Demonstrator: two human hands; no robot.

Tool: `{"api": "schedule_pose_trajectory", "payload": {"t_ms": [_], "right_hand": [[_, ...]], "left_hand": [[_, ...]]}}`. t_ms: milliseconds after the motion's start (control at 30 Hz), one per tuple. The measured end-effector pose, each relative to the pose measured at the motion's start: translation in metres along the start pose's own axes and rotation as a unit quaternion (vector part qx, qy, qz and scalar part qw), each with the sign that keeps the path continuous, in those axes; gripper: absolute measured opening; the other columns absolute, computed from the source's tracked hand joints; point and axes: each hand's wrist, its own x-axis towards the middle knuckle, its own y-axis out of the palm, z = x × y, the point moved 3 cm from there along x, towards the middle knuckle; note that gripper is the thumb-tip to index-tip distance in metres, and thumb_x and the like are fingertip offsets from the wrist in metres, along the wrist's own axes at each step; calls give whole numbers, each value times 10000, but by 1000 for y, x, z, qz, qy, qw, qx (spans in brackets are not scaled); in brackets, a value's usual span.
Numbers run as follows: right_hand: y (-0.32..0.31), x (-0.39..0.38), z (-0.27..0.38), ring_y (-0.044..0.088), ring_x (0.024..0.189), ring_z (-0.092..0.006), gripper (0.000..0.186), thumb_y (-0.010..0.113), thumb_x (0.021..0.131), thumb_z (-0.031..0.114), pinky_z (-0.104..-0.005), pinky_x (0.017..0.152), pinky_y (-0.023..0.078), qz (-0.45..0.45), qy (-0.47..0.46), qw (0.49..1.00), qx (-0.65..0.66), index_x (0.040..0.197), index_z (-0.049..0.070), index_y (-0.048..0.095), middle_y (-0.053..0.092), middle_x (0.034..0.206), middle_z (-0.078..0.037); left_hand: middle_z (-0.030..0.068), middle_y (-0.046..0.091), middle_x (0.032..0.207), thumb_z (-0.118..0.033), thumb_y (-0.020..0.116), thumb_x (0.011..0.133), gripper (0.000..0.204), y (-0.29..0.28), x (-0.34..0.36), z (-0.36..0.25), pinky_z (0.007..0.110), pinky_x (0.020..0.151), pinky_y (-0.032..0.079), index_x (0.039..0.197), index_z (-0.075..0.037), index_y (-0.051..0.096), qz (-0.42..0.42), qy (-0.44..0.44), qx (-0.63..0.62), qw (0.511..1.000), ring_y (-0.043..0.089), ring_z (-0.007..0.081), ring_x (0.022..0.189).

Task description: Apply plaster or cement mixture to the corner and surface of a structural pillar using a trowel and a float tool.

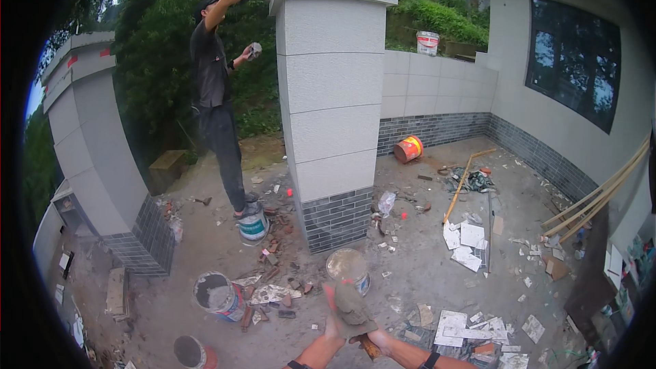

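In the lower middle, my right hand [380, 343] is closed round the wooden handle of a trowel [352, 304], whose grey blade looks coated with mortar. Just left of the blade is my left hand [333, 326], closed on a narrow reddish piece [330, 295]. The blade covers part of that piece, so its kind is unclear. Right beyond both hands stands a bucket [347, 264] with a pale, dusty top. My hands are apart from the ground and the column.
A tiled column [331, 109] rises ahead. Left of it, a co-worker [215, 89] stands on an upturned bucket [253, 227], one arm raised to the column. A mortar bucket [219, 295], broken tiles [471, 234], a yellow level-like bar [459, 188] and bamboo poles [601, 191] lie around.
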Motion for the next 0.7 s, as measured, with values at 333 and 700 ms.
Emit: {"api": "schedule_pose_trajectory", "payload": {"t_ms": [333,700], "right_hand": [[-5,-8,-13,663,912,-182,356,422,1014,266,-331,799,531,32,22,998,55,1267,66,572,655,1139,-71],[-6,-4,-9,662,929,-185,362,417,1015,269,-335,813,530,40,5,996,84,1277,67,566,651,1152,-73]], "left_hand": [[91,514,1348,-618,320,984,661,2,-10,27,439,997,463,1431,-137,395,-32,-91,-45,994,545,252,1198],[96,403,1501,-519,306,1027,652,-32,-12,28,403,1092,379,1494,-65,317,4,-88,164,982,454,214,1327]]}}
